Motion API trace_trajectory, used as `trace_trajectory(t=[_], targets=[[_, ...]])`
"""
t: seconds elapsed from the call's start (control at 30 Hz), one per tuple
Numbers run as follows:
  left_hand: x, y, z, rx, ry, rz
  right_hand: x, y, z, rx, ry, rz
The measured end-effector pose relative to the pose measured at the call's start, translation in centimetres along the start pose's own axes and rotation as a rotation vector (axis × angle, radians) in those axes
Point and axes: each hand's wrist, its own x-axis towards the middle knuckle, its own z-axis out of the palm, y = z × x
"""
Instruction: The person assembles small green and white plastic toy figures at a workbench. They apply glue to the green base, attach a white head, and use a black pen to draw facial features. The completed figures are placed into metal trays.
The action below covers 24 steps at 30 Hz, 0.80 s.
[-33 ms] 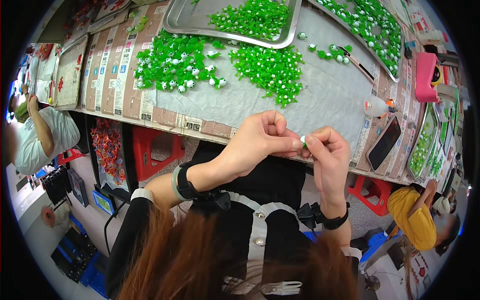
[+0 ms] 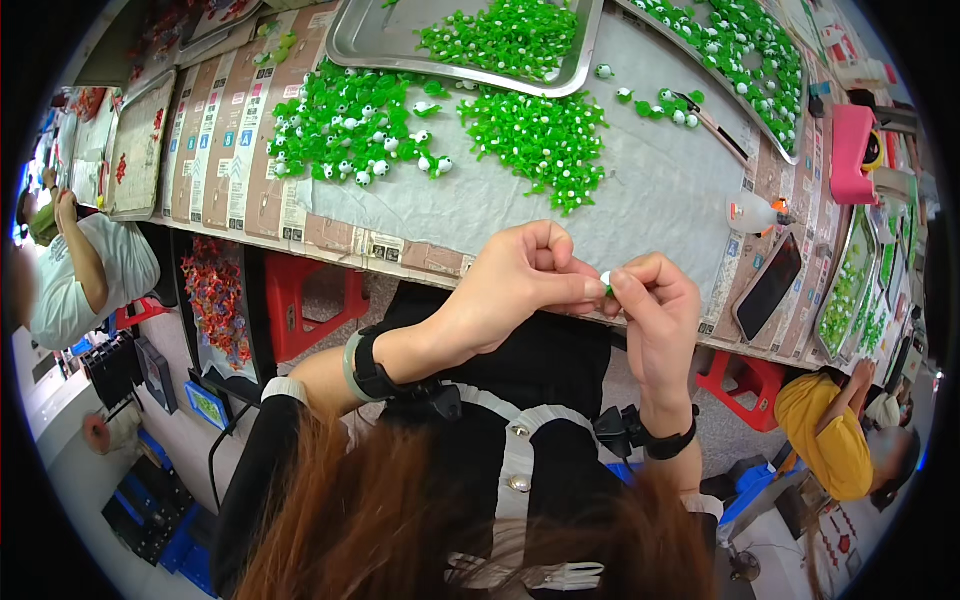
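Observation:
At the table's near edge my left hand (image 2: 510, 287) and my right hand (image 2: 662, 318) meet, thumbs and forefingers pinched on one small green-and-white plastic piece (image 2: 607, 283). Fingertips cover most of it; a white rounded part shows between them. Beyond my hands, on a pale sheet (image 2: 420, 215), lies a heap of small green pieces with white dots (image 2: 545, 150). To its left is a heap of green pieces with white ball-shaped parts (image 2: 345, 125). A metal tray (image 2: 375, 35) behind them holds more small green pieces.
Another tray of green-and-white pieces (image 2: 755, 60) stands far right, near a slim pointed tool (image 2: 718, 130). A small bottle (image 2: 750, 213) and a phone (image 2: 768, 286) lie at the right. Red stools (image 2: 300, 308) are under the table. People sit left (image 2: 95, 265) and right (image 2: 825, 435).

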Motion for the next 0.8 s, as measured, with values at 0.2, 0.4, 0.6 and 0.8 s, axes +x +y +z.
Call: trace_trajectory(t=[0.2, 0.4, 0.6, 0.8], targets=[[0.1, -0.5, 0.3, 0.001, 0.008, 0.140, 0.1, 0.0, 0.2, -0.018, 0.021, -0.050], [-0.3, -1.2, 0.9, 0.561, 0.127, 0.681, 0.1, 0.9, 0.8, 0.151, -0.084, -0.204], [-0.9, -0.5, 0.5, 0.397, 0.006, 0.500, 0.1, 1.2, 0.2, 0.481, -0.165, -0.058], [-0.5, 0.2, -0.1, 0.413, -0.165, 0.411, -0.2, 1.3, 0.3, 0.532, -0.237, -0.082]])
